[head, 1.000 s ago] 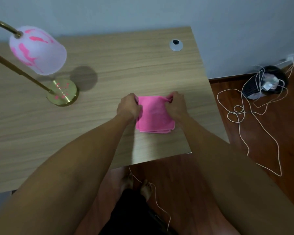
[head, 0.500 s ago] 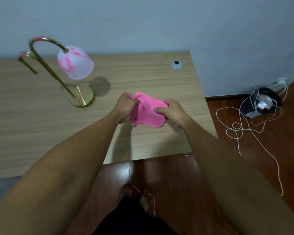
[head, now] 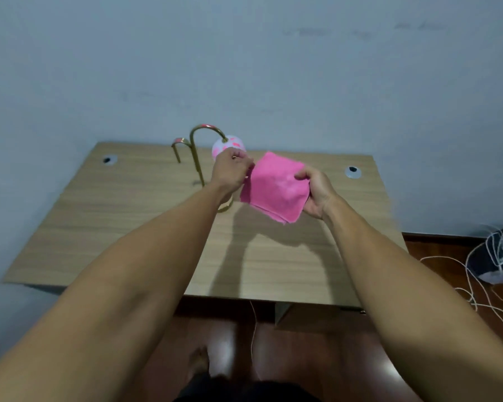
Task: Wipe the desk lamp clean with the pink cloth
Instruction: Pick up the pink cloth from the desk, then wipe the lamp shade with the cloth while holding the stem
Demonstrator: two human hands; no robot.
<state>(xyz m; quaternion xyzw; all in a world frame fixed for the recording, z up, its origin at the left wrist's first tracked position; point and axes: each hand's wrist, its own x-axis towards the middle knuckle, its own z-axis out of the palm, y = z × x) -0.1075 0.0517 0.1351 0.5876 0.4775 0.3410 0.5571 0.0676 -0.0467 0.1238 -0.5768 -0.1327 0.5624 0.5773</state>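
Desk lamp (head: pixel 197 158) stands upright on the desk (head: pixel 122 216), its shade (head: pixel 228 144) just behind the left hand (head: pixel 230 172). Left grip pinches the pink cloth (head: pixel 275 187) by its left edge, while the right hand (head: pixel 317 190) clasps the other side. The lamp lies left of and beyond the cloth, so the left hand is nearer.

Single head-worn wide-angle view, looks forward and slightly down across the wooden desk (head: pixel 128 227) toward the blue-grey wall (head: pixel 244 68) filling the upper half; forearms enter from the bottom corners, floor (head: pixel 317 358) at bottom, close range
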